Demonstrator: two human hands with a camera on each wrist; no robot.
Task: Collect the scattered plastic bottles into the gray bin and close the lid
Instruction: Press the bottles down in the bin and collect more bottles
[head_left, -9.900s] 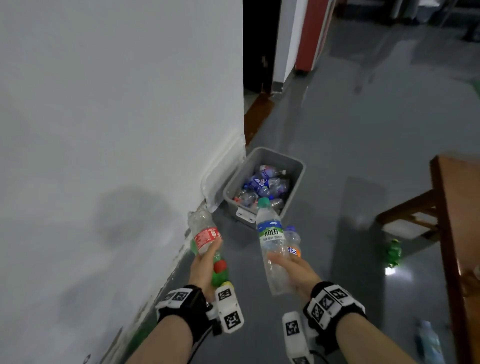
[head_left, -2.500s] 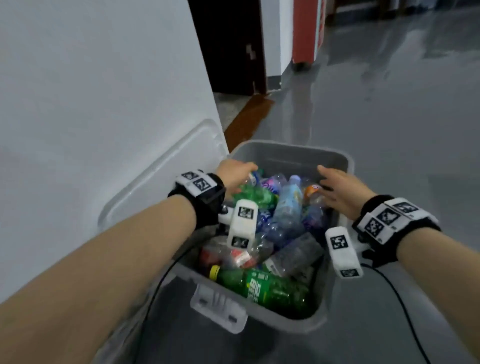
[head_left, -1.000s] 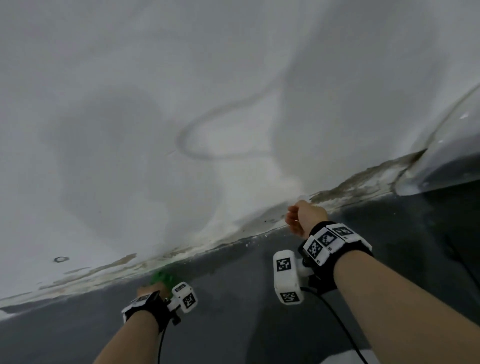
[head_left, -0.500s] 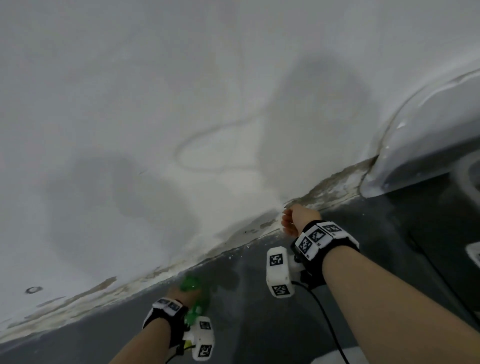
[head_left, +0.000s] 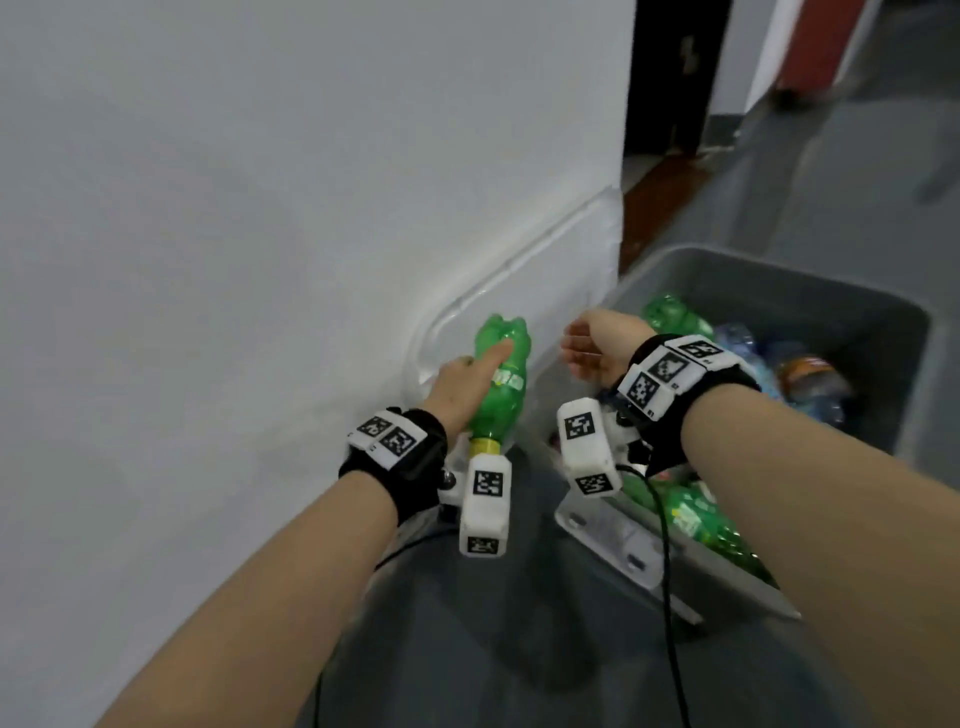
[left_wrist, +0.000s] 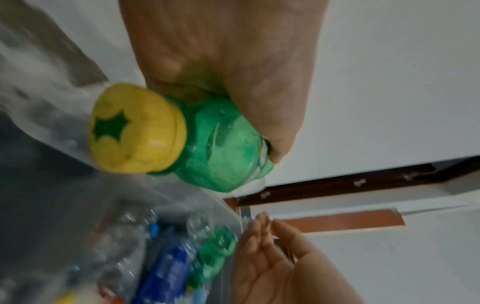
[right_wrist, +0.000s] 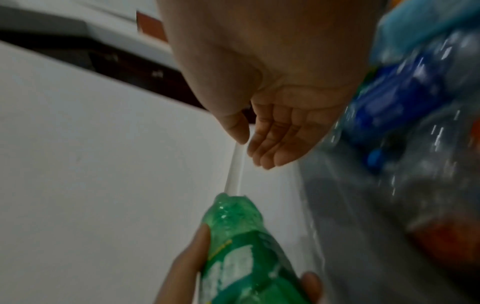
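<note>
Head view is showing the left hand (head_left: 464, 387) gripping 1 green plastic bottle with a yellow cap (head_left: 500, 382) (base pointing forward, cap toward the wrist) just left of the gray plastic bin (head_left: 857, 317), while the empty, relaxed right hand (head_left: 597, 345) is hovering nearer its rim.

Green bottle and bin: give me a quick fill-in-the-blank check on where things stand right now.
1. The left hand holds a green bottle with a ____ cap.
2. The right hand holds ____.
3. The bin has no lid on it; the lid leans against the ____.

Missing words: yellow; nothing; wall
</note>
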